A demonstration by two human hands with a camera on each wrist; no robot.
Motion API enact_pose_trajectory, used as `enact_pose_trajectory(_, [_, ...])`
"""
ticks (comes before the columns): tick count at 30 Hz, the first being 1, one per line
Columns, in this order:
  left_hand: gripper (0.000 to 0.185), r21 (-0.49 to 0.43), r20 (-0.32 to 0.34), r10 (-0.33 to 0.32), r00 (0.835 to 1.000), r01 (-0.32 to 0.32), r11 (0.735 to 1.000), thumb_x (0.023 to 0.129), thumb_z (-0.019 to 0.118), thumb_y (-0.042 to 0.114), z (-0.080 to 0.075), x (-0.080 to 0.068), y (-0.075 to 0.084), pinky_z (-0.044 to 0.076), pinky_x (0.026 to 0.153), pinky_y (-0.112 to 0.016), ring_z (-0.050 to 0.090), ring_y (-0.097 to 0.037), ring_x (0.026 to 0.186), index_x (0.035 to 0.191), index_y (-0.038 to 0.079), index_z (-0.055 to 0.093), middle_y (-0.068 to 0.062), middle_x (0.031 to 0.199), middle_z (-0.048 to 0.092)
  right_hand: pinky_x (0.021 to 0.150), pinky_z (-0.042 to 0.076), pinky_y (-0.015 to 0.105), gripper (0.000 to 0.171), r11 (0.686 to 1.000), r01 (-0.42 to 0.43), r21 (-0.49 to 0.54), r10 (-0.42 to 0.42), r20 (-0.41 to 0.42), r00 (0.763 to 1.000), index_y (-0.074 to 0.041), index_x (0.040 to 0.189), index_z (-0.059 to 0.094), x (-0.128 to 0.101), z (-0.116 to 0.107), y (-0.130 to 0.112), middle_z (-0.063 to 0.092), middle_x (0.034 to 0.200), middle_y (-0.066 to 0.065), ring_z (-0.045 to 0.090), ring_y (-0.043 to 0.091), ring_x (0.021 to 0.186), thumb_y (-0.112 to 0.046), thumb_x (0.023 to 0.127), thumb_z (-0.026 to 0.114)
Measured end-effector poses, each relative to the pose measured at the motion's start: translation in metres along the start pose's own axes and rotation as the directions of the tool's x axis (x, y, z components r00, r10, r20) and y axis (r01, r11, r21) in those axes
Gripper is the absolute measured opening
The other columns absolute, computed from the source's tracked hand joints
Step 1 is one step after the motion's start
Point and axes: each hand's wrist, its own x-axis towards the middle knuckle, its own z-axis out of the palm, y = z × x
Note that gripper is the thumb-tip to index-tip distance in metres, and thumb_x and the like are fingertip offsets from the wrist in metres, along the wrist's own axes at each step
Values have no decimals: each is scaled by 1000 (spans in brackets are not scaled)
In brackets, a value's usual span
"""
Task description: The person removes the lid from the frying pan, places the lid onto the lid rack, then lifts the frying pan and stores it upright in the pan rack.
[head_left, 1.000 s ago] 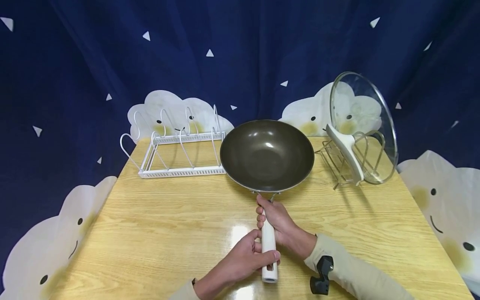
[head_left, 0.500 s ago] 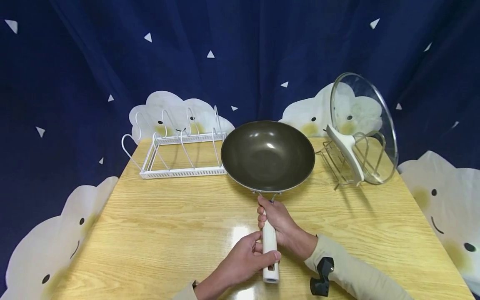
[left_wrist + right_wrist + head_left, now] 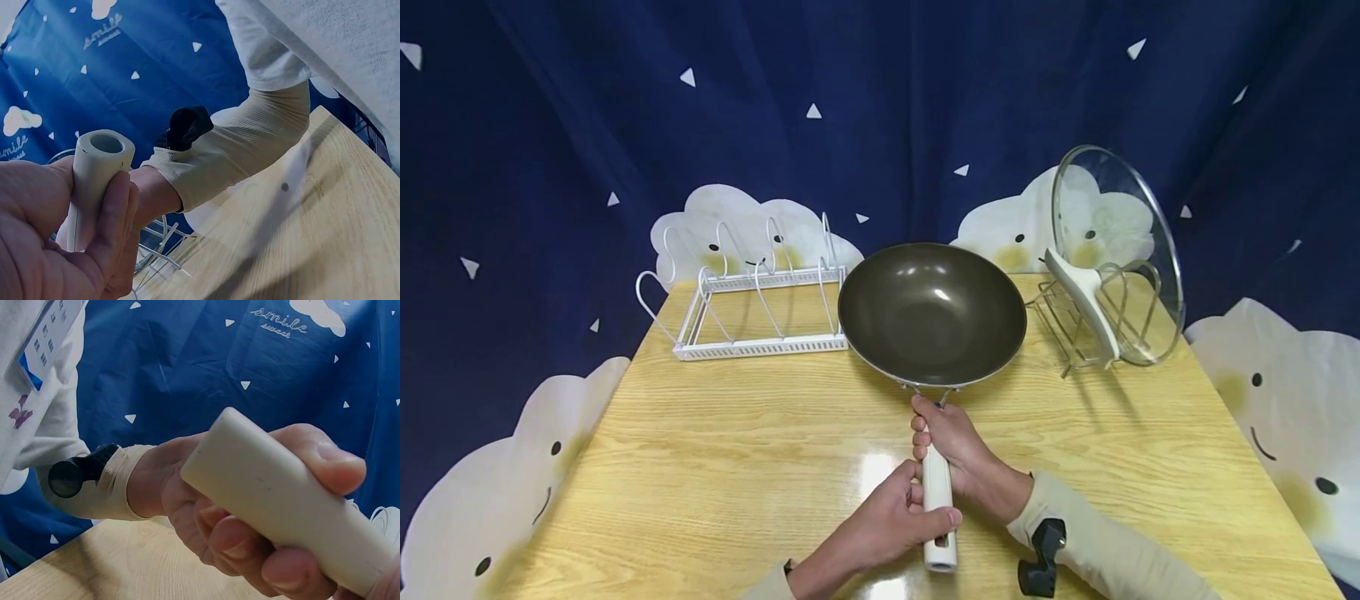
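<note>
Gripping wok handle (image 3: 937,500); curtain (image 3: 275,350) (apparently) reads "smile".

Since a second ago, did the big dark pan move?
No. The wok sits in the same spot beside the white rack; both shifted slightly together, so only the camera moved. Both hands grip its handle.

This is looking like a staged kitchen-style recording set rather than a lived-in home. A dark blue curtain (image 3: 880,108) printed with white triangles and smiling clouds is hanging behind a glossy wooden tabletop (image 3: 715,467). A white wire dish rack (image 3: 752,308) is sitting at its far left edge, and a glass lid (image 3: 1120,250) is leaning in a metal stand (image 3: 1075,333) at its far right.
</note>
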Motion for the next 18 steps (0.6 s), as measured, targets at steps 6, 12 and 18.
enact_pose_trajectory(6, [45, -20, 23, -7, 1000, 8, 1000, 88, 71, 14, 0, -1, 0, 50, 63, -19, 62, -5, 67, 120, -2, 43, 1, 77, 68, 44, 38, 16, 28, 1000, -8, -4, 8, -5, 1000, -12, 81, 46, -4, 0, 1, 44, 63, -9, 41, 1, 46, -23, 107, 51])
enact_pose_trajectory(12, [45, -23, 24, -18, 1000, 19, 1000, 87, 71, 13, 2, -2, 1, 50, 62, -19, 64, -6, 67, 119, -2, 43, 1, 78, 68, 43, 38, 16, 28, 1000, 1, 1, -1, -11, 1000, -13, 81, 45, -6, -1, 1, 44, 64, -9, 41, 1, 46, -23, 107, 50])
enact_pose_trajectory(18, [46, -26, 40, 0, 999, 1, 1000, 88, 70, 14, 4, -3, 4, 49, 62, -18, 63, -5, 67, 120, -3, 41, 2, 78, 68, 43, 37, 16, 27, 1000, 16, 11, -16, -8, 1000, -13, 82, 44, -11, 0, -2, 43, 65, -9, 40, 1, 46, -23, 107, 50])
